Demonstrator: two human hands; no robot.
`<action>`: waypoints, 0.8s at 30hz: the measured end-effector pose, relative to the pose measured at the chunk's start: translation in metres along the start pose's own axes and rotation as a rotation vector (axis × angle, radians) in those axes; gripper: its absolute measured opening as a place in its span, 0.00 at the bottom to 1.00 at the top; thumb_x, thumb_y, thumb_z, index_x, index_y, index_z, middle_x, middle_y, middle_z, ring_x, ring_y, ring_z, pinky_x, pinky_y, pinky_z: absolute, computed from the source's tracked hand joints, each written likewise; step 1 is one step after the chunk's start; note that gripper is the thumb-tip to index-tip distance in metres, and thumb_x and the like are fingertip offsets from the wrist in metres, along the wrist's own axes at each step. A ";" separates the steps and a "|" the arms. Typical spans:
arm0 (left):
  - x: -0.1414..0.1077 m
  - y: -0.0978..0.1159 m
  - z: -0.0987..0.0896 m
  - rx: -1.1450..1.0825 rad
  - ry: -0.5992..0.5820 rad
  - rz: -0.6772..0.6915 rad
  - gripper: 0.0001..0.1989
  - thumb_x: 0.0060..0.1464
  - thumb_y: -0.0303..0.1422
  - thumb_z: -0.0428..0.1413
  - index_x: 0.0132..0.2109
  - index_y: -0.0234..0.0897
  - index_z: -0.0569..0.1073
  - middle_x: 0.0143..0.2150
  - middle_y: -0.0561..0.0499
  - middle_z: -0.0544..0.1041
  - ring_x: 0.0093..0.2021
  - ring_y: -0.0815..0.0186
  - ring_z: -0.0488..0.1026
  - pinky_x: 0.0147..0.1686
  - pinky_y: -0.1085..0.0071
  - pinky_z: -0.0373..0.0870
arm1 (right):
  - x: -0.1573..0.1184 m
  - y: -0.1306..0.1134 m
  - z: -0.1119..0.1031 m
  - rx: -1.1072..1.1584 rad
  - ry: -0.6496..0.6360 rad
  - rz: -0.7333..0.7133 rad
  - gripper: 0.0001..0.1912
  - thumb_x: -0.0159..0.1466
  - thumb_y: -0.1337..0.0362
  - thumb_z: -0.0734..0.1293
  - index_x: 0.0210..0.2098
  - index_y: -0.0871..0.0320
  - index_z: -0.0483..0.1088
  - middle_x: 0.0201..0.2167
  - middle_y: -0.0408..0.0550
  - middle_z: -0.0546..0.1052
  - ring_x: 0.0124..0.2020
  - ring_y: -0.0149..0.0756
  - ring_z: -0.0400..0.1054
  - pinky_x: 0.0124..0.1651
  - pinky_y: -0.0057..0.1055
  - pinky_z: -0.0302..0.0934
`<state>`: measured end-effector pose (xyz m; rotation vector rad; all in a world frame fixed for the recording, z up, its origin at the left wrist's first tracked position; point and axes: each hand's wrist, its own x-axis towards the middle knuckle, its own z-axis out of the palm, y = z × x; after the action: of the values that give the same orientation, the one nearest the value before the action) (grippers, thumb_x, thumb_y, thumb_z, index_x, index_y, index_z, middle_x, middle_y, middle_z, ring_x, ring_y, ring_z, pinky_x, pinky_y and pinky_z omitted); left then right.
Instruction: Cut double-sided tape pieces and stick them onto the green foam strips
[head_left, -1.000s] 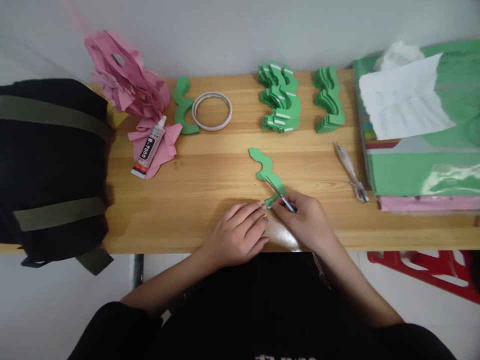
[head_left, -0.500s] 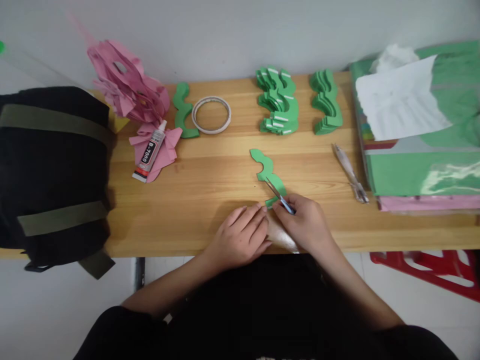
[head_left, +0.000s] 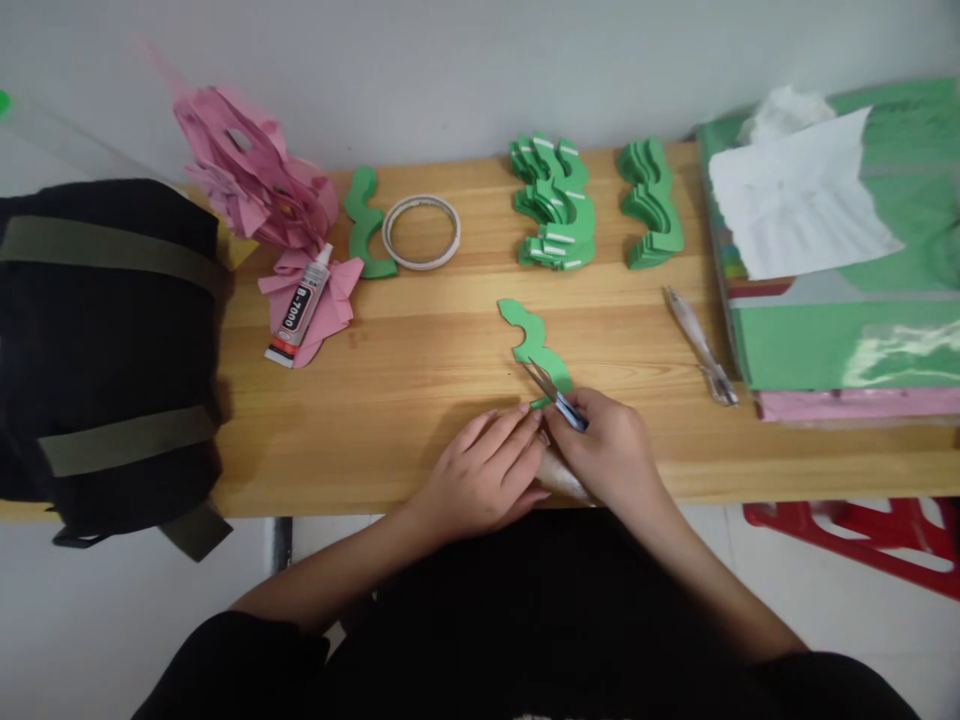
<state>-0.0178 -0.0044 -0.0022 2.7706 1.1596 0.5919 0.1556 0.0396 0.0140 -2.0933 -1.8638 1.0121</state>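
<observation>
A wavy green piece (head_left: 534, 338) lies on the wooden table in front of my hands. My right hand (head_left: 606, 440) is closed on small scissors (head_left: 559, 395), whose blades reach over the green piece. My left hand (head_left: 484, 470) lies beside it, fingers together, with its fingertips on the near end of the green piece. Under and between my hands is something pale and shiny (head_left: 562, 474), partly hidden. Further back stand two stacks of wavy green pieces (head_left: 556, 215) (head_left: 651, 205), the left one with white strips on it.
A tape roll (head_left: 421, 232) touches another green piece (head_left: 365, 225). Pink folded material (head_left: 255, 175) and a glue tube (head_left: 298, 310) lie to the left, near a black bag (head_left: 105, 350). On the right are a pen-like tool (head_left: 697, 340) and green packs (head_left: 847, 345) under white paper (head_left: 802, 195).
The scissor blades have opened slightly over the green piece. My left fingertips have shifted a little to the right.
</observation>
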 end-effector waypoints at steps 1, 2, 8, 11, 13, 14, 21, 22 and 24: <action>0.000 0.000 0.000 -0.006 -0.016 -0.006 0.25 0.65 0.44 0.48 0.55 0.26 0.71 0.57 0.37 0.76 0.60 0.54 0.70 0.56 0.61 0.64 | 0.000 0.000 0.000 -0.007 0.006 -0.005 0.10 0.59 0.59 0.63 0.30 0.56 0.75 0.26 0.53 0.80 0.28 0.44 0.74 0.28 0.32 0.55; 0.001 0.000 0.000 -0.004 -0.023 -0.011 0.25 0.65 0.44 0.47 0.55 0.26 0.72 0.56 0.37 0.76 0.60 0.54 0.70 0.57 0.60 0.64 | -0.001 0.000 0.001 -0.017 0.009 -0.008 0.10 0.59 0.59 0.63 0.30 0.56 0.75 0.26 0.53 0.80 0.28 0.45 0.74 0.28 0.32 0.55; 0.002 0.003 0.000 0.106 -0.027 0.037 0.27 0.65 0.47 0.46 0.52 0.25 0.73 0.55 0.37 0.78 0.56 0.54 0.73 0.56 0.61 0.64 | 0.003 -0.005 -0.006 -0.118 -0.016 0.012 0.08 0.58 0.59 0.66 0.28 0.55 0.73 0.25 0.53 0.79 0.27 0.45 0.72 0.27 0.32 0.53; 0.001 0.003 0.001 0.115 -0.044 0.069 0.27 0.64 0.47 0.47 0.52 0.24 0.73 0.55 0.35 0.77 0.57 0.54 0.73 0.57 0.61 0.64 | 0.013 0.000 -0.015 -0.173 0.014 0.039 0.11 0.55 0.54 0.70 0.26 0.55 0.71 0.22 0.50 0.76 0.24 0.44 0.70 0.26 0.32 0.51; 0.002 0.001 0.000 0.065 -0.055 0.052 0.26 0.64 0.47 0.47 0.52 0.25 0.73 0.55 0.34 0.77 0.58 0.53 0.71 0.57 0.60 0.64 | 0.019 0.008 -0.023 -0.170 0.054 0.047 0.13 0.51 0.52 0.73 0.24 0.54 0.70 0.20 0.48 0.74 0.23 0.42 0.68 0.25 0.31 0.50; 0.003 -0.001 -0.002 0.001 -0.059 0.022 0.26 0.64 0.46 0.48 0.53 0.26 0.72 0.55 0.35 0.77 0.59 0.53 0.71 0.57 0.59 0.65 | 0.021 0.013 -0.027 -0.153 0.068 0.041 0.13 0.51 0.53 0.73 0.23 0.54 0.69 0.19 0.47 0.74 0.22 0.41 0.67 0.25 0.31 0.50; 0.019 -0.018 -0.016 -0.880 0.105 -0.458 0.14 0.64 0.40 0.51 0.48 0.38 0.75 0.48 0.43 0.78 0.51 0.59 0.75 0.50 0.58 0.74 | 0.011 0.017 -0.047 0.345 0.087 -0.065 0.13 0.56 0.53 0.67 0.23 0.54 0.70 0.19 0.44 0.72 0.21 0.34 0.62 0.25 0.31 0.54; 0.021 -0.019 -0.017 -0.989 0.115 -0.496 0.15 0.64 0.42 0.50 0.48 0.38 0.76 0.47 0.43 0.77 0.49 0.60 0.75 0.49 0.60 0.75 | 0.008 0.014 -0.047 0.433 0.036 -0.073 0.13 0.57 0.52 0.67 0.24 0.54 0.71 0.18 0.44 0.71 0.21 0.33 0.61 0.24 0.30 0.53; 0.023 -0.021 -0.017 -1.155 0.120 -0.531 0.19 0.64 0.45 0.49 0.49 0.39 0.76 0.47 0.43 0.77 0.48 0.60 0.76 0.46 0.62 0.76 | 0.002 0.006 -0.044 0.588 -0.090 -0.067 0.14 0.57 0.51 0.66 0.27 0.55 0.73 0.16 0.40 0.66 0.18 0.30 0.56 0.23 0.29 0.51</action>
<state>-0.0233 0.0252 0.0161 1.4230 1.0101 0.9479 0.1858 0.0536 0.0436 -1.6498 -1.4178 1.4401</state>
